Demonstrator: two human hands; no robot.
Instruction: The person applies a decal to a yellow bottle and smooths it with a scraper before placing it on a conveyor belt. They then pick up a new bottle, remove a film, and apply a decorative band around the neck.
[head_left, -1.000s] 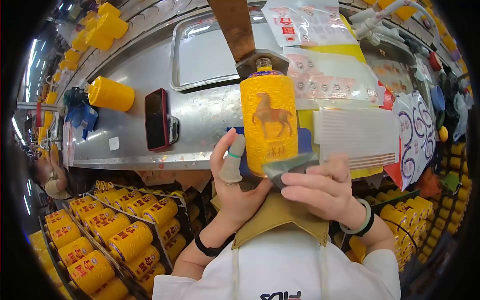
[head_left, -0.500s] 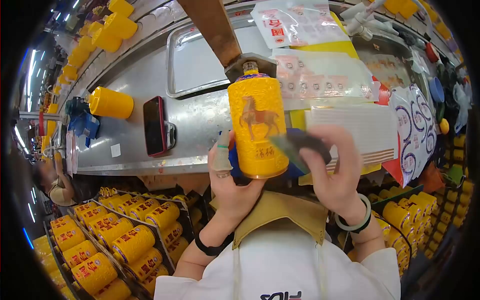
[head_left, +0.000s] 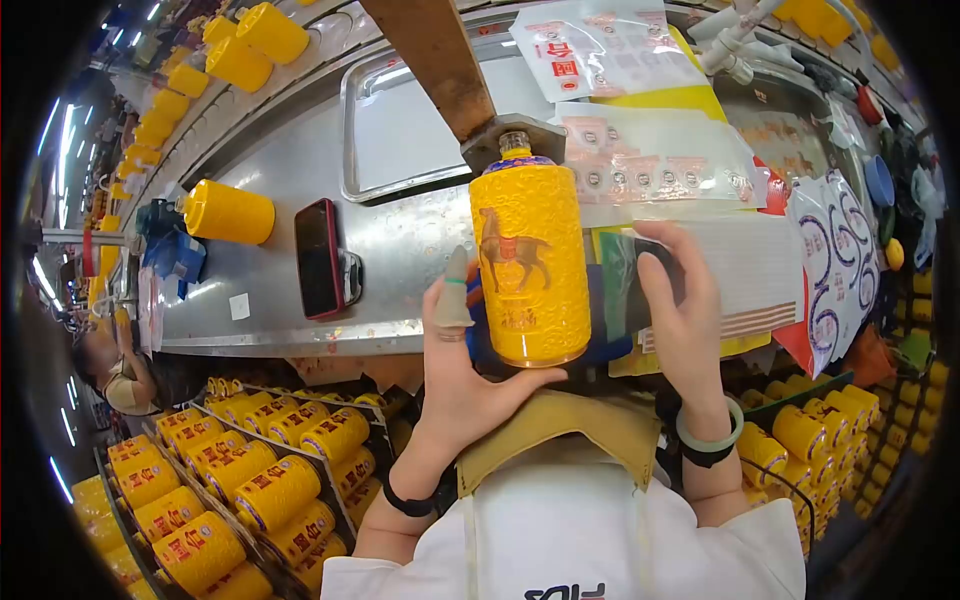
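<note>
A yellow embossed bottle (head_left: 540, 235) with a brown horse picture and small lettering is in front of me, its glass neck at a metal holder. My left hand (head_left: 462, 375) cradles it from the left, with the thumb along the base and finger cots on some fingers. Between the thumb and fingers of my right hand (head_left: 685, 315) is a dark-handled squeegee (head_left: 655, 275) with a green see-through blade. The squeegee stands just right of the bottle, apart from it. Part of its handle is hidden by my fingers.
Decal sheets (head_left: 655, 150) and a striped paper stack (head_left: 750, 270) lie to the right. A phone (head_left: 318, 258), another yellow bottle (head_left: 230, 212) and a metal tray (head_left: 350, 150) are on the left. Crates of yellow bottles (head_left: 265, 480) stand below the bench. A co-worker (head_left: 125, 375) is at far left.
My right hand has drawn the squeegee off the bottle's lower front to its right side. The bottle has turned, so the horse sits further left on it. My left hand keeps its hold.
</note>
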